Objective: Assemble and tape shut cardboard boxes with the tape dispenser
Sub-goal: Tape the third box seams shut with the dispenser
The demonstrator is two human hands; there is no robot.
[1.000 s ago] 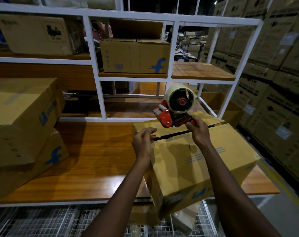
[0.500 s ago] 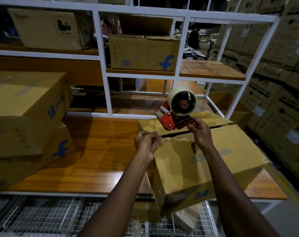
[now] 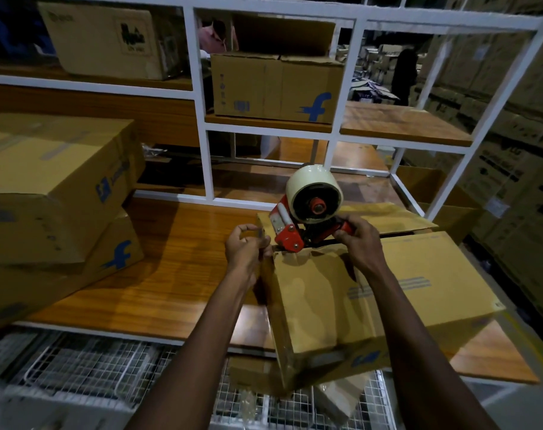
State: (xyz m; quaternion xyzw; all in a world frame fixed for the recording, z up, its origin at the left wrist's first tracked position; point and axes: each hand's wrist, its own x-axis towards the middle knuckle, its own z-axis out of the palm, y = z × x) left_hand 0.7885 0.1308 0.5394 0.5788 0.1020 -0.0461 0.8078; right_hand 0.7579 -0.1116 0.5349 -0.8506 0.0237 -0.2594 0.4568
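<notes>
A brown cardboard box (image 3: 419, 293) lies on the wooden table (image 3: 158, 274), its near corner hanging over the front edge. Its top flaps meet in a dark seam. A red tape dispenser (image 3: 298, 225) with a cream tape roll sits at the left end of that seam. My right hand (image 3: 357, 237) grips the dispenser's handle. My left hand (image 3: 248, 246) pinches the clear end of the tape at the box's left top corner.
Two closed boxes (image 3: 52, 187) are stacked on the table's left. A white metal shelf frame (image 3: 201, 97) stands behind, holding more boxes (image 3: 276, 85). Stacked cartons (image 3: 518, 125) line the right side. A wire mesh rack (image 3: 77, 364) lies below the table edge.
The dispenser has come down and left onto the box's left top corner. My left hand has shifted from the seam to the tape end. The camera has moved closer.
</notes>
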